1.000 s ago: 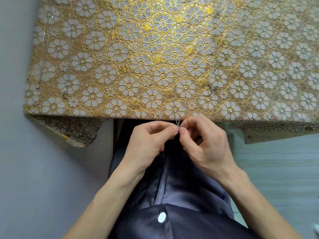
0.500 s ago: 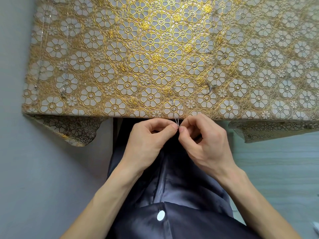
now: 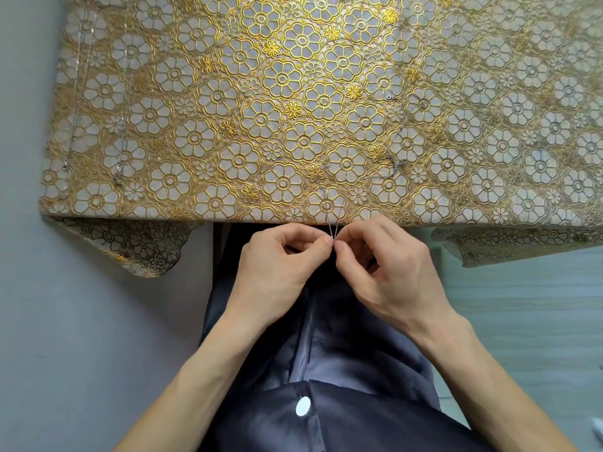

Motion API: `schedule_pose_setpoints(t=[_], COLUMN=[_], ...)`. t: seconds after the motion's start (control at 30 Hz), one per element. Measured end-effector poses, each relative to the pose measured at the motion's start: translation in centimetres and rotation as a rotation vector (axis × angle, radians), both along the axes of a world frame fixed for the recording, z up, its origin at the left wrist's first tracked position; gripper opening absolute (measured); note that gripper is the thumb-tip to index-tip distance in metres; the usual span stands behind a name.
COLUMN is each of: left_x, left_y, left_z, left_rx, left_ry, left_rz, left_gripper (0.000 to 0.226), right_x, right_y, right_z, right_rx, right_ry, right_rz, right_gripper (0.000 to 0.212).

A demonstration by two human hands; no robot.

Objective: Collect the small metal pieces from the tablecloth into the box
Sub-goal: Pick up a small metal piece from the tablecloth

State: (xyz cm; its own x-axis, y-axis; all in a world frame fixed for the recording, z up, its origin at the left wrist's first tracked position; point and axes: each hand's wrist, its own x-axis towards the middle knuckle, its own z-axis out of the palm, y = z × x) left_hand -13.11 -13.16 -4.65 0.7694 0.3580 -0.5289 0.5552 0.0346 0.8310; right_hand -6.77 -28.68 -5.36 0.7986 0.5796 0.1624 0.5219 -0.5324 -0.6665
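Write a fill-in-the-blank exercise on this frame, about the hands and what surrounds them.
1. The left hand and the right hand pinch a thin chain just past the near ____ of the tablecloth.
2. The tablecloth's pattern shows gold ____.
3. The button on the dark shirt is ____.
Missing: edge; flowers; white.

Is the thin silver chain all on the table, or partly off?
Partly off: the thin silver chain crosses the gold flowered tablecloth edge, pinched by the left hand and right hand.
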Motion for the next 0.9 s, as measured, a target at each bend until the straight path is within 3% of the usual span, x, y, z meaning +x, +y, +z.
schedule_pose_setpoints(t=[0.2,0.9], left_x=[0.18,-0.09], left_y=[0.29,-0.41], left_z=[0.05,0.13], left_rx=[0.038,0.074], left_ry=[-0.004,-0.016], left_rz=[-0.020,-0.010], left_gripper=[0.011,0.018], right_x=[0.45,-0.37], right_y=[0.19,0.73], right_z=[-0.15,-0.21], right_rx=[-0.058,0.043], right_ry=[-0.045,0.126], right_rz=[0.053,-0.079], right_gripper=[0.017,0.011])
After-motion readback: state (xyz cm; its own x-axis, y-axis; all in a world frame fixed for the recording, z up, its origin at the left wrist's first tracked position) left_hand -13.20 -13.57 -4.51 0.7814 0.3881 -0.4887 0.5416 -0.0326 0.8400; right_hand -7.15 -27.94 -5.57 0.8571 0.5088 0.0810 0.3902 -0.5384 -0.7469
